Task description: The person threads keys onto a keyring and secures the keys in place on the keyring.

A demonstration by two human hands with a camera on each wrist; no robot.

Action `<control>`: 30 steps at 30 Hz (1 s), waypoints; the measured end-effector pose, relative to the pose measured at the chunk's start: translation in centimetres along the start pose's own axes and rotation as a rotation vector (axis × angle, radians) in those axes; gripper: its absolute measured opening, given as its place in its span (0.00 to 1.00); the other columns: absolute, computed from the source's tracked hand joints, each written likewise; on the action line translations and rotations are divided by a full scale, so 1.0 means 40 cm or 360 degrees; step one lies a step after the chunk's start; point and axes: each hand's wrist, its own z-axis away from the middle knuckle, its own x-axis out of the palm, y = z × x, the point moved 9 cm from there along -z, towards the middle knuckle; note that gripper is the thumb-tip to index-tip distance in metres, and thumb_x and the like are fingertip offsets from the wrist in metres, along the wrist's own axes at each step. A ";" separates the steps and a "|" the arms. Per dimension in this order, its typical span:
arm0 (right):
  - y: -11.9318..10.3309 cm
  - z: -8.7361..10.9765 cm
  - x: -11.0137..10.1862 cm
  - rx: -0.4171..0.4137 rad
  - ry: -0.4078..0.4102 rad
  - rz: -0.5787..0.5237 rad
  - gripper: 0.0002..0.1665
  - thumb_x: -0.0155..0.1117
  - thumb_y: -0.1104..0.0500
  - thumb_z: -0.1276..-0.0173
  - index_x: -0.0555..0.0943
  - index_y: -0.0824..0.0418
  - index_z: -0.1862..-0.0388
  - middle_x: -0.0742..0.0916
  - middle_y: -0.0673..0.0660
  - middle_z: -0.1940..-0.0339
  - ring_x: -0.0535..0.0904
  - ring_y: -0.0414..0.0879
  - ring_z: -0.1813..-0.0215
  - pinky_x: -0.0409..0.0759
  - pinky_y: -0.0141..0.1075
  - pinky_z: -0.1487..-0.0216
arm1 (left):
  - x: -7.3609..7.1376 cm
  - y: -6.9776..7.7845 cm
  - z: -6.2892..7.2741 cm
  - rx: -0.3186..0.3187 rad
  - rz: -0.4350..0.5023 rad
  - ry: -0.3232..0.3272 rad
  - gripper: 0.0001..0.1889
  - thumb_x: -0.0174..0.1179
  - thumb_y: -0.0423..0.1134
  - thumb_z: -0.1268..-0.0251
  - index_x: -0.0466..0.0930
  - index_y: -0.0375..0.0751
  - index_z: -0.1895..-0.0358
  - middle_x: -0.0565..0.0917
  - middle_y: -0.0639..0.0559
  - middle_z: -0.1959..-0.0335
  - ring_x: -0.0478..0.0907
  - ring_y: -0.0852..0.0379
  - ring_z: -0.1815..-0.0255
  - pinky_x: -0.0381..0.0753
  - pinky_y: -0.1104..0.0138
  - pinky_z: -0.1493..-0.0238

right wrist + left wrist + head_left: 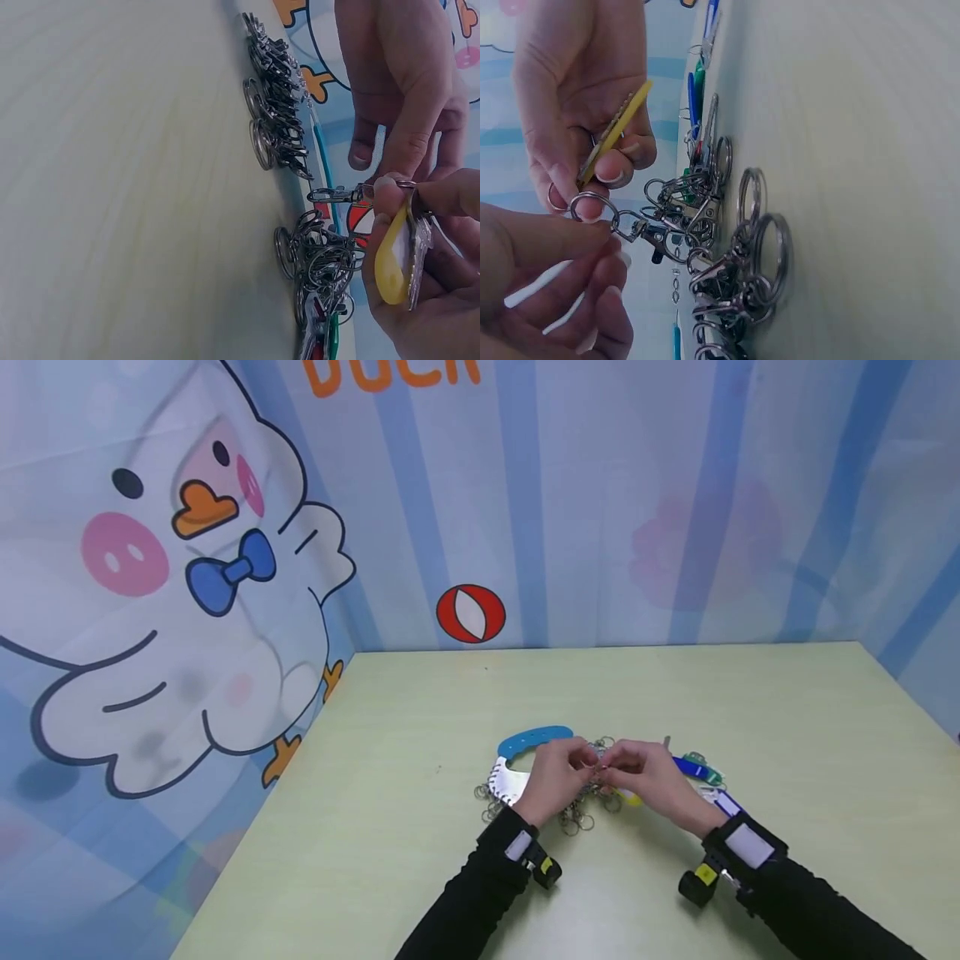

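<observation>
Both hands meet over a pile of metal rings and clasps on the table. My left hand (557, 777) pinches a metal key ring (594, 196) between thumb and fingers. A swivel clasp (649, 231) hangs from that ring toward the pile. With curled fingers, my right hand (662, 781) holds a yellow key tag (390, 264) together with a silver key (419, 259). The fingertips of both hands come close together at the ring. Below them lie the tangled key rings and clasps (727, 277), partly hidden by the hands in the head view.
Left of the hands lies a white plate (507, 783) with a curved blue handle (534, 739) and metal rings along its edge. Blue tag (696, 769) and green tag (694, 757) lie beyond the right hand. A printed cloth wall (600, 510) borders the table (375, 827).
</observation>
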 end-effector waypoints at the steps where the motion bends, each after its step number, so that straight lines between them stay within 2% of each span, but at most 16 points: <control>1: 0.002 0.000 -0.001 0.0020 0.0004 0.0001 0.10 0.63 0.63 0.34 0.80 0.67 0.56 0.88 0.66 0.59 0.86 0.47 0.62 0.82 0.31 0.59 | 0.001 0.005 0.000 0.0033 -0.0020 -0.0001 0.05 0.64 0.26 0.44 0.84 0.39 0.68 0.87 0.49 0.72 0.79 0.67 0.71 0.74 0.80 0.68; 3: 0.006 0.000 -0.003 0.0056 0.0012 0.0003 0.11 0.63 0.63 0.34 0.80 0.67 0.55 0.88 0.65 0.59 0.86 0.45 0.62 0.81 0.30 0.59 | 0.001 0.014 0.000 0.0084 -0.0048 0.0007 0.05 0.64 0.25 0.44 0.84 0.39 0.68 0.87 0.49 0.72 0.80 0.66 0.72 0.74 0.81 0.68; 5: 0.008 0.001 -0.004 0.0075 0.0020 0.0007 0.11 0.63 0.63 0.34 0.80 0.67 0.55 0.88 0.65 0.59 0.86 0.43 0.62 0.81 0.30 0.59 | 0.000 0.016 0.001 0.0095 -0.0041 0.0018 0.05 0.64 0.25 0.44 0.84 0.39 0.68 0.88 0.49 0.73 0.80 0.66 0.73 0.74 0.81 0.69; 14: -0.009 0.002 0.003 -0.0055 0.0006 0.0034 0.09 0.63 0.64 0.34 0.80 0.67 0.57 0.88 0.65 0.59 0.87 0.46 0.61 0.82 0.30 0.59 | -0.006 -0.007 0.002 -0.0078 0.0062 0.0076 0.05 0.65 0.24 0.47 0.84 0.38 0.72 0.87 0.47 0.75 0.76 0.70 0.77 0.72 0.80 0.73; 18: -0.009 0.003 0.006 -0.0060 0.0010 0.0041 0.09 0.63 0.64 0.34 0.80 0.66 0.56 0.88 0.65 0.60 0.86 0.46 0.62 0.82 0.31 0.59 | -0.006 -0.010 0.003 -0.0103 0.0069 0.0075 0.05 0.64 0.24 0.47 0.84 0.37 0.71 0.87 0.47 0.75 0.76 0.69 0.76 0.72 0.80 0.72; 21: -0.008 0.001 0.006 -0.0034 0.0014 0.0036 0.09 0.62 0.64 0.33 0.80 0.67 0.56 0.88 0.65 0.60 0.86 0.47 0.63 0.82 0.31 0.59 | -0.003 -0.003 0.004 -0.0058 0.0038 0.0052 0.05 0.63 0.24 0.45 0.84 0.37 0.69 0.87 0.46 0.73 0.79 0.64 0.73 0.72 0.79 0.70; 24: 0.002 0.000 0.003 0.0047 0.0030 0.0014 0.10 0.62 0.64 0.33 0.80 0.67 0.56 0.88 0.65 0.61 0.86 0.46 0.64 0.81 0.30 0.59 | 0.000 0.008 0.005 0.0017 -0.0007 0.0029 0.06 0.62 0.24 0.43 0.84 0.37 0.66 0.88 0.47 0.70 0.81 0.61 0.70 0.73 0.80 0.68; 26: 0.010 0.000 0.001 0.0097 0.0031 0.0000 0.11 0.62 0.63 0.33 0.79 0.68 0.55 0.88 0.65 0.60 0.86 0.45 0.63 0.81 0.30 0.59 | -0.001 0.012 0.007 0.0061 -0.0023 0.0033 0.06 0.62 0.24 0.43 0.84 0.38 0.66 0.88 0.47 0.70 0.82 0.61 0.69 0.74 0.80 0.67; 30: 0.013 -0.001 0.002 0.0127 0.0025 -0.0011 0.13 0.62 0.63 0.33 0.79 0.68 0.53 0.88 0.65 0.58 0.86 0.44 0.61 0.81 0.29 0.57 | -0.008 0.009 0.008 0.0056 0.0016 0.0066 0.06 0.63 0.23 0.45 0.84 0.38 0.69 0.87 0.48 0.73 0.80 0.65 0.73 0.74 0.81 0.70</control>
